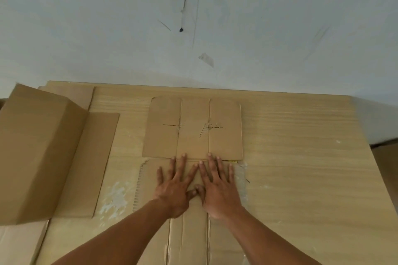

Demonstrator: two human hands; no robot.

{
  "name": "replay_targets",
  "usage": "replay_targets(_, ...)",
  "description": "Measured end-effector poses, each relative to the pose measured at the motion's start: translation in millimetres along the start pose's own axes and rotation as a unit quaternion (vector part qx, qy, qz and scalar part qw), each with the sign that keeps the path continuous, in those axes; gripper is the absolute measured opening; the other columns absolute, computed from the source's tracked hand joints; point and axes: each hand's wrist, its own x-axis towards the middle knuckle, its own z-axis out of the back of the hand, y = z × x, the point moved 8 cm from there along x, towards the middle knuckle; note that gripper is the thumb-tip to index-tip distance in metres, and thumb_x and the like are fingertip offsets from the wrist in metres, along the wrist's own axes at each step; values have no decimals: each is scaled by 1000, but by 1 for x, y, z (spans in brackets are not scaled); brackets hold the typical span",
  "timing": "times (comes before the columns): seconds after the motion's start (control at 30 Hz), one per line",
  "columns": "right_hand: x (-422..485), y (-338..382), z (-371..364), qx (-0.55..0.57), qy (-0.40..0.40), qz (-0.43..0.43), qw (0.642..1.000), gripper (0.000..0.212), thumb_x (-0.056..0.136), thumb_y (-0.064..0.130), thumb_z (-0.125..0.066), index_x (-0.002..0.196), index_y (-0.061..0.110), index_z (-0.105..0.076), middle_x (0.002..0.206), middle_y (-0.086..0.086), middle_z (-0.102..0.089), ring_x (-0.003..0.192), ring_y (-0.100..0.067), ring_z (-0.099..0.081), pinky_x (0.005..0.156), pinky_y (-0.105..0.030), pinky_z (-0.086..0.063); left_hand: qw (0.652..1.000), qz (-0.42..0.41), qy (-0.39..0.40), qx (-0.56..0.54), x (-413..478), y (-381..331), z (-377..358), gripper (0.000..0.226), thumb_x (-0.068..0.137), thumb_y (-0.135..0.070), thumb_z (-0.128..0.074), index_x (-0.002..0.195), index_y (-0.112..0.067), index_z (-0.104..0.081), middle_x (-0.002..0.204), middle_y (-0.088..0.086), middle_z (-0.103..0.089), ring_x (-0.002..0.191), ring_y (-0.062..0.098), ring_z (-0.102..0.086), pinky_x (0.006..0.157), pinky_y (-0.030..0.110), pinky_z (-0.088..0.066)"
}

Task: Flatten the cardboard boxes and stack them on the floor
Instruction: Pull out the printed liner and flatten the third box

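A flattened brown cardboard box lies in front of me on a light wood-grain surface, its far flaps spread toward the wall. My left hand and my right hand lie side by side on the box's middle panel, palms down, fingers straight and spread, thumbs touching. Both press the cardboard flat just short of the fold line. A standing, unflattened cardboard box rises at the left, with one flap lying flat beside it.
A pale grey wall with dark marks runs along the far edge of the surface. More cardboard shows at the lower left. The surface drops off at the right, where another brown piece is partly seen.
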Motion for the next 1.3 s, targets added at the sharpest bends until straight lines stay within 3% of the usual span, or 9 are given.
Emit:
replay_targets(0.27,5,0,8,32,78,8,996,73,101,54,-26,151,31,23,152,2,47,141,-21,42,117,-54,20,999,-15,11,-37,3,6,8,80,96,-61,-38,150,-47,20,151,-9,45,140,20,36,119,58,7)
replay_targets(0.37,-3,-12,22,81,21,24,996,76,97,52,-44,158,28,-6,160,3,30,148,-19,25,123,-51,3,991,8,-83,-103,-9,23,24,81,91,-56,-56,156,-39,-11,162,-11,21,153,18,11,123,48,-1)
replay_targets(0.43,-15,-34,33,105,-60,-47,992,85,88,61,-56,156,23,-22,166,-6,6,153,-24,3,125,-46,-9,963,131,-171,-164,-25,56,29,87,81,-61,-66,152,-32,-25,166,-1,-3,153,24,-7,121,49,-16)
replay_targets(0.53,-45,-70,34,173,-95,-235,952,112,76,72,-63,157,11,-15,164,-17,-14,152,-31,-11,120,-43,-20,892,317,-171,-274,-52,98,16,102,73,-62,-74,150,-18,-24,154,16,-21,145,36,-20,111,53,-36)
replay_targets(0.63,-57,-72,34,186,-86,-278,939,113,76,67,-67,156,7,-12,154,-15,-29,141,-31,-29,110,-42,-36,886,331,-157,-285,-60,110,15,97,74,-55,-77,145,-7,-33,142,17,-37,131,36,-40,103,47,-44)
replay_targets(0.8,-58,-79,29,305,-30,-358,882,96,72,57,-79,142,7,-37,135,-14,-42,121,-33,-53,94,-38,-49,820,332,-118,-451,-63,113,14,57,77,-40,-81,120,-11,-58,104,5,-62,89,24,-59,65,31,-47)
replay_targets(1.0,-67,-81,31,371,-8,-395,840,92,65,53,-86,135,13,-43,133,-14,-43,117,-34,-55,92,-40,-54,755,280,-105,-584,-67,108,6,24,86,-23,-74,105,-20,-61,97,2,-70,85,23,-68,69,34,-57)
replay_targets(1.1,-68,-74,40,392,-29,-364,844,83,69,48,-85,131,15,-41,129,-10,-46,110,-30,-58,85,-33,-52,750,283,-119,-586,-75,110,2,16,93,-25,-65,105,-18,-60,97,4,-68,85,24,-67,66,33,-55)
replay_targets(1.3,-69,-54,51,586,-11,-280,761,21,85,19,-77,104,21,-69,102,1,-75,92,-14,-70,78,-28,-55,687,290,-133,-653,-89,114,-5,10,99,-24,-56,105,-18,-62,100,9,-70,88,31,-69,78,47,-60)
